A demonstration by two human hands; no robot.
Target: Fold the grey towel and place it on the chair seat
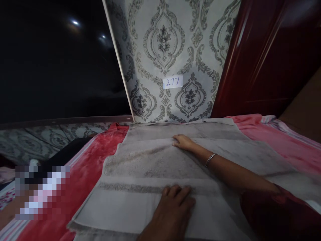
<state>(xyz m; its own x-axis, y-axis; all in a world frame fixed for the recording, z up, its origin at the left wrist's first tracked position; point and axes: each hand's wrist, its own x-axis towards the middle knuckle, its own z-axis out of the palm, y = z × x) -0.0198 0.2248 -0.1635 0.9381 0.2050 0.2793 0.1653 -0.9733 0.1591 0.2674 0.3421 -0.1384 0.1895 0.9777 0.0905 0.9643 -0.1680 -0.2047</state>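
Grey cloth, spread out, beneath fingers

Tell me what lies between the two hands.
Only grey cloth, with a paler band across it, separates the left hand from the right hand in the head view.

Handwritten "277" on white label, stuck to patterned wallpaper.

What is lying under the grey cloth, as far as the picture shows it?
Red-pink fabric shows beyond the left and right edges of the grey cloth and seems to run beneath it. Whatever lies under its middle is covered and cannot be seen.
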